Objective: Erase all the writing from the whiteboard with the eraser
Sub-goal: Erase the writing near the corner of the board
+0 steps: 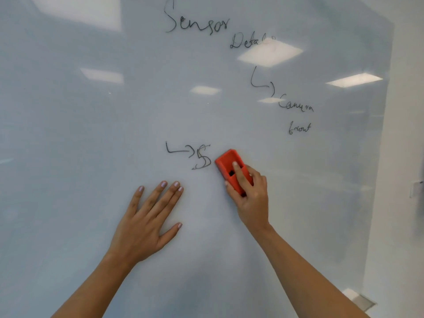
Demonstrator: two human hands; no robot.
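Observation:
A glossy whiteboard (91,134) fills the view. My right hand (251,193) grips a red eraser (226,160) and presses it flat on the board, index finger on top. Just left of the eraser is a black arrow and an "S" scribble (202,157). Higher up are the words "Sensor" (197,22) and "Details" (250,41), another arrow (262,82), then "Camera" (296,105) and "front" (299,128). My left hand (146,221) lies flat on the board with its fingers spread, below the scribble and holding nothing.
The board's right edge (378,157) meets a white wall (403,134). A small fitting (416,189) sits on that wall. Ceiling light reflections (269,52) glare on the board's surface.

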